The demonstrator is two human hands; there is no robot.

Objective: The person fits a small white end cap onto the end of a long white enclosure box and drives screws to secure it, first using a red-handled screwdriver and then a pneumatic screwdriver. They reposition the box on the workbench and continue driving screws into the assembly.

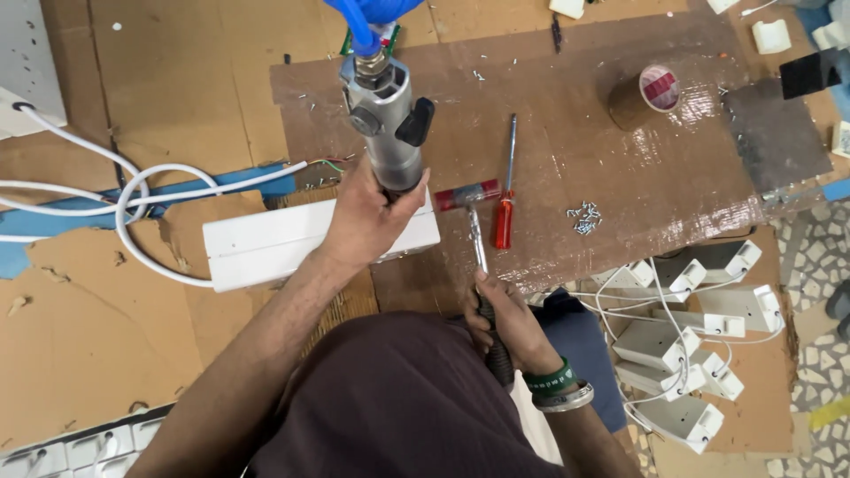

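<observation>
The grey pneumatic screwdriver (387, 115) stands upright, left hand (367, 217) fingers wrapped round its lower body, over the white power strip (266, 243). The hammer (474, 221) sits gripped in the right hand (506, 320), its red head just beside a red-handled screwdriver (505, 208)

the hammer (474, 205) lies on the table (620, 168), just right of the long box (266, 241). the screwdriver (506, 199) lies right of the hammer, loose screws (583, 219) farther right, the tape roll (645, 96) behind them.
</observation>
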